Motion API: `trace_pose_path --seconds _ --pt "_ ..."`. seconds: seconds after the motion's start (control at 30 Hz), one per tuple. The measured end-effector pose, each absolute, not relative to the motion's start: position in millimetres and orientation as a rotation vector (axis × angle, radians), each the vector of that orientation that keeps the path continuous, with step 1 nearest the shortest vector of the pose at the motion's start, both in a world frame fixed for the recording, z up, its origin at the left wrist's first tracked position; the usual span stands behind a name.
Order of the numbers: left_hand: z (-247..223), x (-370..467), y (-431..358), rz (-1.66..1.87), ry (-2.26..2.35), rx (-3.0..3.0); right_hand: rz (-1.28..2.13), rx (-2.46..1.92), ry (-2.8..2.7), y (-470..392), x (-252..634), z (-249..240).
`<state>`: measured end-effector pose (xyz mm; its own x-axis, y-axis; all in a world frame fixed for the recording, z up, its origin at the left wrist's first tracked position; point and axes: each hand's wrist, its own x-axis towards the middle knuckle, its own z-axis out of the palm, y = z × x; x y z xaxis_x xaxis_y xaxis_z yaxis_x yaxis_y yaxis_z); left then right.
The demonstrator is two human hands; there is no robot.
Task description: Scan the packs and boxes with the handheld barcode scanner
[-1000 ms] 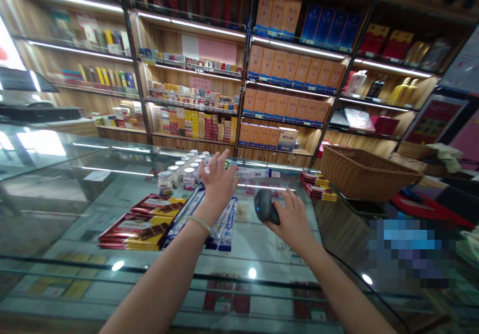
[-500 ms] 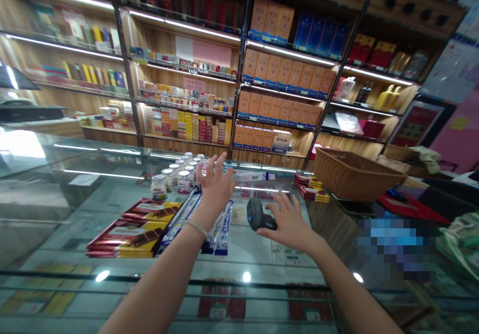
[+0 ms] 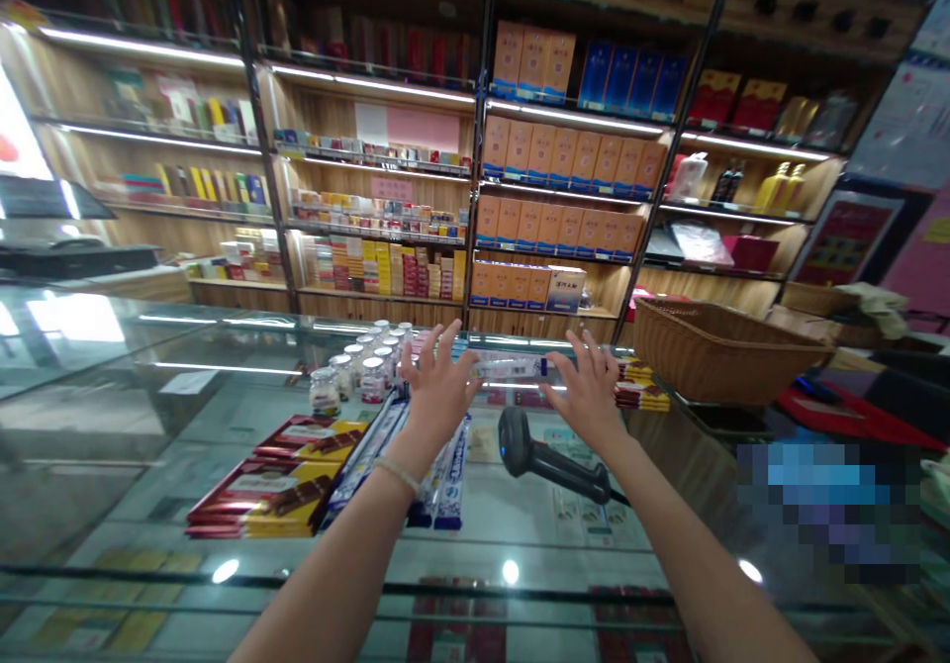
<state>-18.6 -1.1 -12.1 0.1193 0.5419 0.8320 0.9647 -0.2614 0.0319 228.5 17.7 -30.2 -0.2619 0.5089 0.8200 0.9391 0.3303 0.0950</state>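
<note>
- The right hand, wrapped around the black scanner a moment ago, is now off it; the scanner lies on the glass counter, right of the frame's centre.
- That frees both hands for the white-and-blue packet, which lies crosswise just right of centre.
- The right hand spreads its fingers by the packet's right end, grasping nothing visible; contact is unclear.
- The left hand, likewise splayed and seemingly unloaded, stays by its left end, with jars and chocolate packs farther left in the frame.
</note>
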Motion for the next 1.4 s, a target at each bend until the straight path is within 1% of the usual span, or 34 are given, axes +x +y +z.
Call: trace_pose_path --seconds 0.23,0.7,1.0,1.17,1.4 --pt "-10.2 -17.3 -0.9 -0.962 -1.371 -1.966 -0.794 -1.196 -1.879 18.7 237.5 -41.9" --pt "-9.4 -8.7 -5.8 -0.867 -1.261 -2.036 -0.687 -1.188 -1.951 12.2 236.6 -37.8" --pt "-10.6 -8.1 -4.5 -0.871 -1.237 -2.026 -0.633 -1.174 -1.888 12.2 236.2 -37.5" --pt "-12.7 -7.3 -3.5 -0.868 -1.267 -2.039 -0.545 -1.172 -1.874 11.1 233.3 -38.3" --pt "-13.3 -10.1 -2.5 -0.928 -1.241 -1.994 -0.331 -1.225 -1.804 14.2 235.1 -37.3"
